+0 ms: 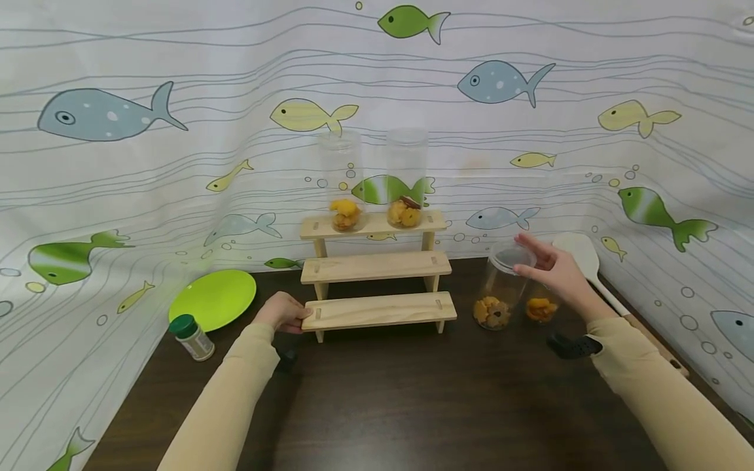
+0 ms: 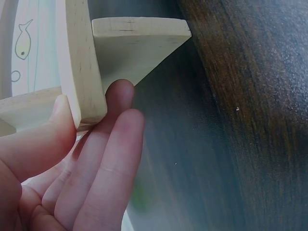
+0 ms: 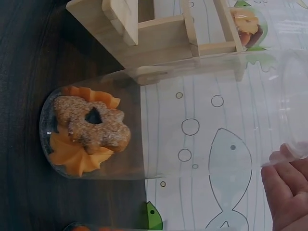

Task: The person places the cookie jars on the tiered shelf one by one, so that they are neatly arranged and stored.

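Observation:
A three-step wooden stand (image 1: 377, 265) is at the table's back. My left hand (image 1: 284, 313) holds the left end of its lowest shelf (image 2: 82, 62), thumb on one face and fingers under the other. On the right, my right hand (image 1: 554, 265) grips the lidded top of a clear jar (image 1: 501, 281) from its right side. Cookies (image 3: 89, 130) lie at the jar's bottom, one brown with a hole, others orange-yellow. Only some fingers show in the right wrist view. Two more clear jars, one left (image 1: 341, 176) and one right (image 1: 406, 176), stand on the top shelf with cookies inside.
Another jar (image 1: 540, 311) with orange cookies stands behind my right hand. A white spatula with a wooden handle (image 1: 580, 255) lies along the right edge. On the left are a lime-green plate (image 1: 215, 297) and a green-capped shaker (image 1: 193, 337). Fish-printed cloth (image 1: 235, 163) surrounds the table.

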`<move>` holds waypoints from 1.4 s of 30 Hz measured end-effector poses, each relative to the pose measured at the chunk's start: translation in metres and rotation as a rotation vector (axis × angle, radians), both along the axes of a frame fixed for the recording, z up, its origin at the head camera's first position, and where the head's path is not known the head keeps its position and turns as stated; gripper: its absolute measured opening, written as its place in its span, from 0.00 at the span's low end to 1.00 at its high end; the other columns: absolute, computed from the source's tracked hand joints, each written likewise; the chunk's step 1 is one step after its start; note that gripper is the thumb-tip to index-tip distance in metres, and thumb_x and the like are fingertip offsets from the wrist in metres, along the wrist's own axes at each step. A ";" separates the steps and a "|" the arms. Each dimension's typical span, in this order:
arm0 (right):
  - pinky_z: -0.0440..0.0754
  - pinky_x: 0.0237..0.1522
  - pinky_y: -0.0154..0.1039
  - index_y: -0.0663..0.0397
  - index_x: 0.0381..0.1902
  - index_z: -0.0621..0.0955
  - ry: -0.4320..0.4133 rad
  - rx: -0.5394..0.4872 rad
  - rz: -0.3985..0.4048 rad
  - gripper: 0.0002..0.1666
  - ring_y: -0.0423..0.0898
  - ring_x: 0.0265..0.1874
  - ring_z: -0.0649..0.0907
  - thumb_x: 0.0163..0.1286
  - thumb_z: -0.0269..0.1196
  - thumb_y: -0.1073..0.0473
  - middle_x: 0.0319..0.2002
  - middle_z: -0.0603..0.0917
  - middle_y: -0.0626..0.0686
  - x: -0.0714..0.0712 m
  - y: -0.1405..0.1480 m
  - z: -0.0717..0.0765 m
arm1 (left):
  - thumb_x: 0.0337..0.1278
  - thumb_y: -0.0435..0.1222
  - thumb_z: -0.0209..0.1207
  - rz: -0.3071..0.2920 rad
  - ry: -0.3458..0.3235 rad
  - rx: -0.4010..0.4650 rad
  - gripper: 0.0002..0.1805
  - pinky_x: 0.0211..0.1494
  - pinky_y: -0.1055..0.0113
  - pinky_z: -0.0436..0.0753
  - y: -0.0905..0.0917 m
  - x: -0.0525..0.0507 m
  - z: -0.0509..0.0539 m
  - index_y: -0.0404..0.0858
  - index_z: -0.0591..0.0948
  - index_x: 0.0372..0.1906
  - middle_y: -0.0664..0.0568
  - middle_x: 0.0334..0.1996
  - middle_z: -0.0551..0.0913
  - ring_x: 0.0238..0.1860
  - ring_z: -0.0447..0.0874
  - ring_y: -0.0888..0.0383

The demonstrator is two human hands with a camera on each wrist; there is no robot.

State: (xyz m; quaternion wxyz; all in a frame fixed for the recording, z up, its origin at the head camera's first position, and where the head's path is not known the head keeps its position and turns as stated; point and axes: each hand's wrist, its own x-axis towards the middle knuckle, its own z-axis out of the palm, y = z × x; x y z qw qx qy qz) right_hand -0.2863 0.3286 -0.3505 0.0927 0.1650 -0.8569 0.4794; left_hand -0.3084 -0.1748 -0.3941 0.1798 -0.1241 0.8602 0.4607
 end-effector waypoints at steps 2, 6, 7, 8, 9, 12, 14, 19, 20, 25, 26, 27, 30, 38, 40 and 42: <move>0.75 0.46 0.17 0.50 0.73 0.59 -0.015 0.005 -0.015 0.41 0.27 0.58 0.71 0.66 0.64 0.59 0.69 0.63 0.62 0.001 0.001 -0.003 | 0.60 0.31 0.60 0.001 -0.002 -0.003 0.19 0.44 0.53 0.85 0.000 0.000 0.000 0.17 0.76 0.49 0.39 0.29 0.84 0.26 0.84 0.55; 0.76 0.42 0.17 0.49 0.73 0.58 -0.046 0.021 -0.037 0.41 0.21 0.52 0.72 0.66 0.63 0.56 0.70 0.60 0.63 0.002 0.002 -0.008 | 0.60 0.31 0.60 -0.002 -0.004 -0.011 0.18 0.44 0.53 0.85 0.001 0.001 0.000 0.18 0.77 0.48 0.42 0.26 0.84 0.26 0.84 0.55; 0.77 0.42 0.17 0.49 0.73 0.59 -0.050 0.019 -0.041 0.41 0.21 0.51 0.72 0.66 0.63 0.56 0.71 0.59 0.63 0.002 0.002 -0.009 | 0.60 0.31 0.60 -0.004 -0.004 -0.013 0.18 0.45 0.53 0.85 0.001 0.001 0.000 0.18 0.77 0.48 0.43 0.25 0.84 0.25 0.84 0.55; 0.77 0.41 0.18 0.49 0.73 0.59 -0.053 0.018 -0.047 0.41 0.21 0.50 0.73 0.66 0.63 0.56 0.71 0.59 0.64 0.002 0.001 -0.010 | 0.60 0.31 0.60 -0.004 -0.004 -0.014 0.18 0.45 0.53 0.85 0.001 0.000 -0.001 0.18 0.77 0.48 0.43 0.25 0.83 0.25 0.84 0.55; 0.77 0.40 0.18 0.49 0.73 0.59 -0.055 0.018 -0.052 0.41 0.22 0.49 0.73 0.66 0.63 0.56 0.71 0.59 0.63 0.003 0.001 -0.010 | 0.60 0.31 0.60 -0.006 -0.004 -0.015 0.17 0.45 0.53 0.85 0.001 0.000 -0.001 0.18 0.77 0.47 0.44 0.25 0.83 0.25 0.84 0.55; 0.77 0.38 0.19 0.48 0.72 0.60 -0.054 0.028 -0.078 0.40 0.22 0.47 0.74 0.66 0.63 0.55 0.70 0.61 0.63 0.003 0.001 -0.010 | 0.60 0.31 0.60 -0.009 -0.008 -0.013 0.17 0.45 0.53 0.85 0.000 0.000 -0.001 0.18 0.77 0.47 0.43 0.25 0.83 0.25 0.84 0.55; 0.76 0.38 0.18 0.47 0.72 0.61 -0.052 0.033 -0.091 0.40 0.21 0.46 0.74 0.66 0.64 0.54 0.69 0.62 0.63 0.003 0.001 -0.010 | 0.60 0.31 0.60 -0.007 -0.012 -0.009 0.18 0.45 0.53 0.85 0.000 0.000 -0.001 0.19 0.77 0.47 0.42 0.26 0.83 0.25 0.84 0.55; 0.76 0.35 0.20 0.46 0.72 0.62 -0.044 0.022 -0.099 0.39 0.23 0.41 0.75 0.66 0.64 0.54 0.68 0.64 0.64 0.001 0.000 -0.010 | 0.60 0.31 0.60 -0.013 -0.012 -0.004 0.18 0.44 0.53 0.85 0.000 0.002 0.001 0.18 0.77 0.48 0.42 0.26 0.83 0.26 0.84 0.55; 0.76 0.34 0.21 0.46 0.72 0.63 -0.041 0.017 -0.098 0.39 0.24 0.41 0.75 0.66 0.64 0.55 0.68 0.64 0.64 0.001 0.000 -0.010 | 0.60 0.31 0.60 -0.014 -0.012 -0.004 0.18 0.44 0.53 0.86 0.000 0.002 0.002 0.18 0.77 0.48 0.41 0.27 0.84 0.26 0.84 0.54; 0.78 0.37 0.19 0.46 0.71 0.64 -0.028 -0.013 -0.104 0.37 0.23 0.44 0.75 0.66 0.64 0.55 0.68 0.64 0.65 0.000 -0.003 -0.011 | 0.58 0.31 0.62 -0.019 -0.022 -0.001 0.18 0.40 0.55 0.87 -0.003 -0.004 -0.004 0.19 0.77 0.47 0.36 0.31 0.85 0.29 0.86 0.51; 0.78 0.38 0.19 0.46 0.71 0.65 -0.026 -0.018 -0.108 0.37 0.23 0.45 0.75 0.66 0.64 0.55 0.68 0.64 0.65 0.000 -0.004 -0.011 | 0.57 0.32 0.63 -0.029 -0.024 0.013 0.18 0.38 0.56 0.87 -0.005 -0.008 -0.006 0.19 0.79 0.45 0.36 0.30 0.84 0.28 0.86 0.51; 0.78 0.39 0.19 0.46 0.71 0.65 -0.026 -0.023 -0.111 0.37 0.23 0.45 0.75 0.66 0.64 0.55 0.68 0.64 0.65 0.000 -0.005 -0.010 | 0.56 0.32 0.64 -0.031 -0.026 0.015 0.18 0.37 0.57 0.87 -0.006 -0.009 -0.008 0.20 0.79 0.45 0.36 0.30 0.84 0.29 0.86 0.50; 0.77 0.39 0.18 0.44 0.70 0.65 -0.029 -0.017 -0.129 0.37 0.23 0.46 0.74 0.65 0.64 0.53 0.68 0.65 0.64 0.001 -0.008 -0.009 | 0.55 0.32 0.64 -0.034 -0.028 0.014 0.18 0.37 0.57 0.87 -0.005 -0.011 -0.009 0.20 0.79 0.45 0.36 0.30 0.84 0.29 0.86 0.49; 0.71 0.23 0.25 0.45 0.69 0.67 -0.003 -0.107 -0.164 0.35 0.30 0.29 0.75 0.65 0.64 0.54 0.64 0.73 0.51 0.001 -0.015 0.003 | 0.60 0.30 0.60 -0.010 -0.009 0.006 0.18 0.42 0.54 0.86 0.001 0.001 0.003 0.18 0.77 0.48 0.44 0.24 0.83 0.25 0.84 0.55; 0.68 0.19 0.28 0.46 0.68 0.68 0.012 -0.136 -0.169 0.35 0.30 0.25 0.75 0.65 0.65 0.56 0.59 0.77 0.42 0.001 -0.017 0.007 | 0.60 0.30 0.60 -0.011 -0.007 0.007 0.18 0.43 0.54 0.86 0.000 0.001 0.003 0.18 0.76 0.48 0.46 0.23 0.82 0.25 0.83 0.55; 0.69 0.20 0.28 0.46 0.68 0.68 0.021 -0.145 -0.181 0.34 0.28 0.27 0.76 0.65 0.65 0.56 0.54 0.78 0.34 0.001 -0.019 0.011 | 0.60 0.30 0.60 -0.009 -0.007 0.006 0.18 0.44 0.54 0.86 -0.001 0.000 0.002 0.18 0.76 0.48 0.46 0.22 0.82 0.24 0.83 0.56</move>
